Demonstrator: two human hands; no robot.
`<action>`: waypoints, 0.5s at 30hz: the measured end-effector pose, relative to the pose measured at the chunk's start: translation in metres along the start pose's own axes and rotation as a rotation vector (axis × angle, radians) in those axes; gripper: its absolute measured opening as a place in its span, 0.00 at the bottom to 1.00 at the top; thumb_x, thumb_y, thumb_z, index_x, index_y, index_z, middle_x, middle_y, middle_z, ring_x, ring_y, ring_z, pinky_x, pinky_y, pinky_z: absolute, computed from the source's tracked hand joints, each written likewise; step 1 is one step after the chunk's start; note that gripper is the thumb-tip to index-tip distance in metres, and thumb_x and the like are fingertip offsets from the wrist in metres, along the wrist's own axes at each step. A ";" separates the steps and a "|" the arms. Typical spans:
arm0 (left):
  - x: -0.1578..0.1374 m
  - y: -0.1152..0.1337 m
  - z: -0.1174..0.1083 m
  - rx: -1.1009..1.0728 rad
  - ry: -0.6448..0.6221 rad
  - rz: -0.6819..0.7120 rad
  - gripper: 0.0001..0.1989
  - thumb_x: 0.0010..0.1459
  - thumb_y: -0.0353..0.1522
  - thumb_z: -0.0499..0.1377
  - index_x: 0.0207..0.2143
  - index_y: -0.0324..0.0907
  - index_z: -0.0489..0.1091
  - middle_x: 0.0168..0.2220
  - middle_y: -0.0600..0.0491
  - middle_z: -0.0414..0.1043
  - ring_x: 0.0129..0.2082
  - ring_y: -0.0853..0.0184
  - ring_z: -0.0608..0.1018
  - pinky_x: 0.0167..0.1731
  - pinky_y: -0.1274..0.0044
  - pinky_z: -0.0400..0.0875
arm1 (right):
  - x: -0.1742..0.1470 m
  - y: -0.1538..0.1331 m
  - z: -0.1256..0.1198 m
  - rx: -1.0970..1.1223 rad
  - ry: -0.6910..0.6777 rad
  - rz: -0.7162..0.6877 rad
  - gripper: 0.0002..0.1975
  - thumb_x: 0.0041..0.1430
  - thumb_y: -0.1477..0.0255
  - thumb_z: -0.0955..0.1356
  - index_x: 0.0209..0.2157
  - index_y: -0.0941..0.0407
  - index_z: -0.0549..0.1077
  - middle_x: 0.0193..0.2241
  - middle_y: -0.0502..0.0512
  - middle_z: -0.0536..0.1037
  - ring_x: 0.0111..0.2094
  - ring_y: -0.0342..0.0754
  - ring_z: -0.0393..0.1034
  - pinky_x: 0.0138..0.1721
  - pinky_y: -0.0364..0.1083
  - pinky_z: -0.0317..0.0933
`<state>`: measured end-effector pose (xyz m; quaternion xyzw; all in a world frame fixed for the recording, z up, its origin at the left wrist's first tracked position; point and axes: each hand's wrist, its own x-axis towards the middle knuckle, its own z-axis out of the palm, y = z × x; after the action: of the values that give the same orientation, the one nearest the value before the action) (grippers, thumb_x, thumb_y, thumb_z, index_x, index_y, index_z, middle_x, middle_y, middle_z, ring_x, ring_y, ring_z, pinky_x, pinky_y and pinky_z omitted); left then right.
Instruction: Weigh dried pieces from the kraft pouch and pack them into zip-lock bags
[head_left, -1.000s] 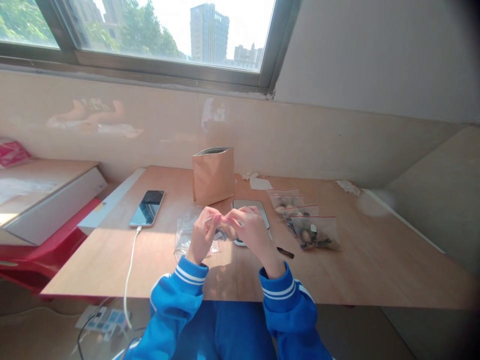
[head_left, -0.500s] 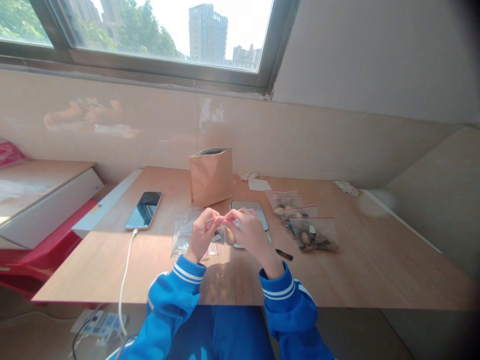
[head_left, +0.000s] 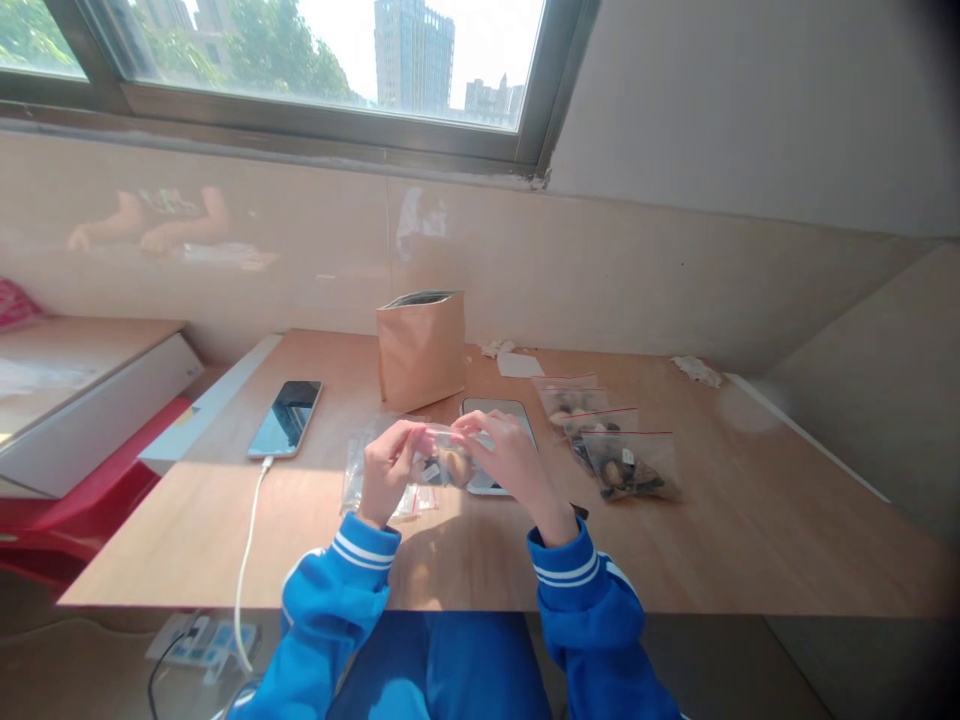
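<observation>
Between my hands, over the table, hangs a small clear zip bag [head_left: 444, 467] with brownish and dark dried pieces and a white packet inside. My left hand [head_left: 390, 465] pinches its upper left corner. At the upper right, the fingers of my right hand [head_left: 504, 450] are closed on the bag's top edge. Just behind my right hand lies a white flat device, like a small scale [head_left: 496, 408], partly covered. Empty clear zip bags [head_left: 358, 478] lie beside and under my left hand. To the right, several filled zip bags [head_left: 630, 470] with red-lined tops lie overlapping.
A brown paper pouch [head_left: 421, 350] stands open at the back. A phone [head_left: 286, 418] on a white cable [head_left: 251, 560] lies at the left. White paper [head_left: 519, 365] and crumpled tissue [head_left: 696, 371] lie near the wall. A dark small object [head_left: 580, 511] shows beside my right wrist.
My hands have moved apart along the bag's top edge, the left going left and the right going right. More of the bag and its contents now shows between them.
</observation>
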<state>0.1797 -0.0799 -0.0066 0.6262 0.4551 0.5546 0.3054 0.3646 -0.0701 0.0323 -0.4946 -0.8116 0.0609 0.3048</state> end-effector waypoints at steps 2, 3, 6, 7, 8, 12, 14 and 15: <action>0.001 -0.002 -0.002 0.016 0.000 0.009 0.15 0.63 0.40 0.53 0.35 0.41 0.75 0.27 0.53 0.76 0.30 0.67 0.77 0.35 0.77 0.70 | 0.000 0.002 0.002 -0.069 0.026 0.010 0.10 0.65 0.71 0.64 0.31 0.51 0.75 0.25 0.49 0.75 0.31 0.47 0.67 0.37 0.44 0.55; 0.001 -0.002 -0.003 0.012 -0.011 0.009 0.14 0.63 0.40 0.53 0.36 0.41 0.75 0.27 0.52 0.76 0.30 0.67 0.77 0.35 0.77 0.70 | 0.000 0.004 0.004 -0.102 0.047 0.009 0.12 0.65 0.73 0.63 0.29 0.52 0.75 0.24 0.50 0.74 0.29 0.46 0.66 0.37 0.44 0.54; 0.000 -0.004 -0.001 -0.032 -0.033 -0.018 0.15 0.63 0.40 0.53 0.37 0.40 0.74 0.28 0.52 0.77 0.29 0.66 0.78 0.35 0.77 0.71 | 0.000 0.007 0.012 -0.132 0.136 0.005 0.14 0.63 0.77 0.63 0.27 0.53 0.75 0.23 0.50 0.74 0.27 0.46 0.64 0.38 0.45 0.53; -0.001 -0.005 -0.001 -0.041 -0.028 -0.031 0.15 0.63 0.41 0.53 0.37 0.40 0.74 0.28 0.52 0.77 0.29 0.66 0.79 0.34 0.77 0.72 | -0.001 0.008 0.014 -0.121 0.159 -0.004 0.13 0.63 0.77 0.63 0.27 0.53 0.75 0.23 0.50 0.75 0.27 0.46 0.65 0.38 0.45 0.53; -0.001 -0.005 -0.001 -0.042 -0.018 -0.041 0.15 0.63 0.41 0.53 0.37 0.40 0.74 0.28 0.52 0.78 0.29 0.66 0.79 0.34 0.77 0.72 | -0.001 0.010 0.016 -0.103 0.170 -0.021 0.12 0.64 0.76 0.63 0.29 0.53 0.76 0.24 0.50 0.75 0.28 0.45 0.65 0.39 0.45 0.53; 0.000 -0.009 -0.007 -0.051 0.068 -0.083 0.16 0.62 0.42 0.53 0.36 0.41 0.74 0.25 0.53 0.77 0.27 0.66 0.79 0.31 0.77 0.71 | -0.005 0.018 0.012 -0.042 0.136 -0.076 0.09 0.65 0.70 0.65 0.36 0.50 0.77 0.28 0.49 0.79 0.32 0.46 0.68 0.40 0.45 0.54; 0.001 -0.011 -0.012 -0.071 0.089 -0.115 0.16 0.62 0.43 0.54 0.35 0.41 0.74 0.25 0.53 0.77 0.26 0.65 0.79 0.28 0.78 0.71 | -0.007 0.020 0.009 -0.053 0.161 -0.058 0.11 0.65 0.70 0.64 0.32 0.51 0.78 0.27 0.50 0.79 0.32 0.47 0.68 0.40 0.46 0.54; 0.001 -0.012 -0.014 -0.078 0.090 -0.130 0.17 0.61 0.44 0.54 0.34 0.41 0.74 0.25 0.53 0.77 0.26 0.65 0.79 0.27 0.78 0.70 | -0.007 0.020 0.008 -0.060 0.186 -0.049 0.13 0.65 0.72 0.64 0.29 0.51 0.78 0.26 0.51 0.78 0.31 0.47 0.68 0.39 0.46 0.54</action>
<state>0.1638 -0.0761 -0.0140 0.5575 0.4859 0.5786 0.3440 0.3780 -0.0645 0.0151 -0.4868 -0.7933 -0.0171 0.3652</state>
